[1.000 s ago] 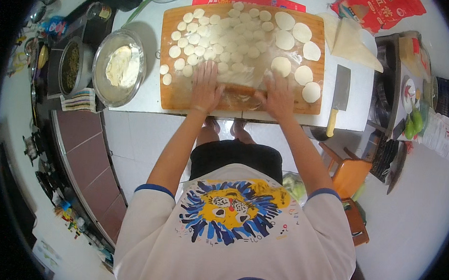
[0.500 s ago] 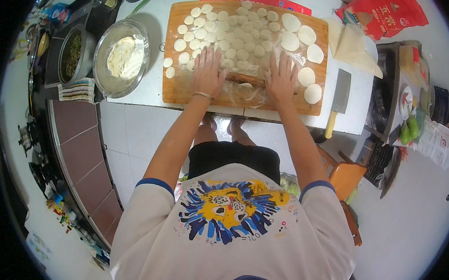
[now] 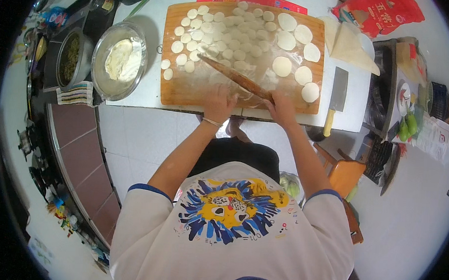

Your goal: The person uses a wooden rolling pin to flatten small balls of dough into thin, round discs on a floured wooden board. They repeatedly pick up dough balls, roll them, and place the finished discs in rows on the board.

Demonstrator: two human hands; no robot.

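Note:
My right hand (image 3: 281, 106) is closed round the near right end of a tapered wooden rolling pin (image 3: 235, 79). The pin slants over the floured wooden board (image 3: 186, 96), its free tip pointing to the far left. My left hand (image 3: 219, 102) is low over the board's near edge, left of the pin; its fingers are smeared by motion, so what they hold is unclear. Many small dough pieces (image 3: 208, 27) cover the board's far left and middle. On the right lie several larger, flat, rolled dough wrappers (image 3: 282, 66).
Left of the board stands a glass bowl (image 3: 100, 79) with dough (image 3: 119, 60), beside a pot of dark green filling (image 3: 71, 58). A cleaver (image 3: 339, 90) lies on the right, its yellow handle by the table edge. A red bag (image 3: 380, 15) is at the far right.
The rolling pin has swung from lying crosswise under both flat hands to a slant, gripped by the right. My left hand has drawn nearer. A wrapper shows where my right hand was.

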